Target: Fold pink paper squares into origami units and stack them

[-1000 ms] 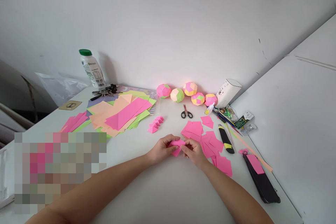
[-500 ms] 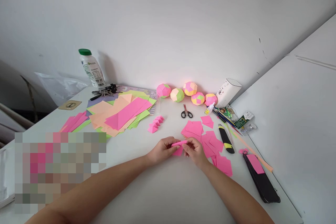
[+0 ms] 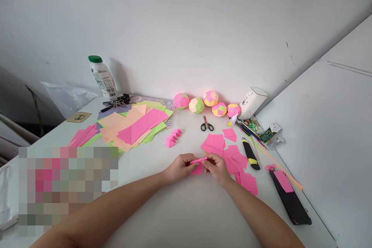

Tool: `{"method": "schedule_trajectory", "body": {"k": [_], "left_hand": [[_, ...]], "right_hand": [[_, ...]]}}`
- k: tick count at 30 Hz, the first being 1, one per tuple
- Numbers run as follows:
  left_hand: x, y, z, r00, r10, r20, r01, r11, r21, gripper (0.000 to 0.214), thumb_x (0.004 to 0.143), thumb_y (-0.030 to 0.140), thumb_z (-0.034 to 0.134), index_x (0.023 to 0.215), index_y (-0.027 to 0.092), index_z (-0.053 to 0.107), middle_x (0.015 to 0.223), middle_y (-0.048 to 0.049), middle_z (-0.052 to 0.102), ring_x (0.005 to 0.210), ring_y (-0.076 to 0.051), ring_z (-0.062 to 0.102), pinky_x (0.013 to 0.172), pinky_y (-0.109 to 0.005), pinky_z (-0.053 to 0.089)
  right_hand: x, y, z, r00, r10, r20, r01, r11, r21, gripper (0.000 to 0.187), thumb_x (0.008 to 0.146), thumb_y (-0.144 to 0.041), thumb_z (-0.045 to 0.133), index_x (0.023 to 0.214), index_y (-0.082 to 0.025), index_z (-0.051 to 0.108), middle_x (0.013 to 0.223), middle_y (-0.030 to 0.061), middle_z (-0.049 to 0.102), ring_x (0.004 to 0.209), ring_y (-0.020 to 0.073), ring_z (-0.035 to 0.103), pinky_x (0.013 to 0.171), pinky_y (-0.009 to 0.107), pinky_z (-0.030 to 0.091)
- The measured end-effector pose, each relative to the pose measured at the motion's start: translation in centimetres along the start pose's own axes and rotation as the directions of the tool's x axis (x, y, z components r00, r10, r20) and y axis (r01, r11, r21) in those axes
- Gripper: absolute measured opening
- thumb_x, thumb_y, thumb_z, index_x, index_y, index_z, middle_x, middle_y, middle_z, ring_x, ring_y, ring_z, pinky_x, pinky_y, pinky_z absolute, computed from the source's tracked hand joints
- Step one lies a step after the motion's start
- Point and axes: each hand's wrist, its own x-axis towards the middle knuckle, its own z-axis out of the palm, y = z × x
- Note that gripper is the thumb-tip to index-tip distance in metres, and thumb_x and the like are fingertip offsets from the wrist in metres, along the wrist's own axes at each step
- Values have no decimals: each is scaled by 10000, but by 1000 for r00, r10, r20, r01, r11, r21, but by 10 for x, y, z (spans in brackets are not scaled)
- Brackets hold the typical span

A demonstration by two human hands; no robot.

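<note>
Between my two hands, just above the white table, is a pink piece of paper (image 3: 198,169) with a fold along its top edge. My left hand (image 3: 180,167) pinches the fold at its left end, thumb in front. At the other end my right hand (image 3: 215,166) grips it between thumb and fingers. Several pink paper pieces (image 3: 213,143) lie spread just beyond and to the right of my right hand. A row of folded pink paper units (image 3: 173,138) stands beyond my left hand. Black-handled scissors (image 3: 207,124) rest farther back.
Several multicoloured paper balls (image 3: 196,105) line the wall. Coloured sheets (image 3: 142,124), keys (image 3: 117,102) and a green-capped bottle (image 3: 103,79) are at the left. A yellow-black utility knife (image 3: 251,154), glue bottle (image 3: 232,120) and black pouch (image 3: 290,199) lie at the right. A pixelated patch hides the lower left.
Both hands keep their hold on the pink paper. Its folded upper edge looks narrower and flatter than before. The whole view has shifted slightly.
</note>
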Motion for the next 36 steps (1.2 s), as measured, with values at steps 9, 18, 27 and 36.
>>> {"method": "schedule_trajectory", "body": {"k": [9, 18, 27, 36], "left_hand": [[0, 3, 1, 999, -52, 12, 52, 998, -33, 267, 794, 376, 527, 729, 149, 651, 642, -1, 478, 554, -97, 382, 498, -212, 322], [0, 3, 0, 997, -76, 24, 78, 994, -71, 266, 790, 358, 539, 654, 137, 598, 606, 16, 449, 531, -82, 356, 476, -207, 288], [0, 0, -2, 994, -93, 53, 99, 988, -115, 281, 787, 369, 547, 645, 130, 590, 582, 30, 417, 515, -72, 337, 463, -202, 264], [1, -4, -3, 990, -115, 84, 128, 978, -166, 248, 788, 335, 552, 658, 125, 577, 559, 41, 418, 502, -66, 348, 465, -197, 270]], "right_hand": [[-1, -2, 0, 1000, -16, 7, 17, 1000, -23, 201, 763, -377, 644, 746, -177, 636, 506, -27, 532, 455, 106, 487, 444, 230, 419], [-1, -6, 1, 999, -40, 5, 39, 999, 19, 139, 777, -310, 636, 739, -176, 634, 566, -25, 537, 460, 89, 481, 445, 220, 406], [0, -4, 0, 999, -42, -5, 42, 998, 48, 133, 768, -299, 642, 724, -177, 615, 587, -25, 536, 458, 88, 484, 431, 214, 392], [2, -3, -2, 999, -36, -6, 36, 997, 72, 135, 765, -286, 640, 692, -174, 622, 532, -30, 518, 460, 91, 462, 440, 213, 379]]}}
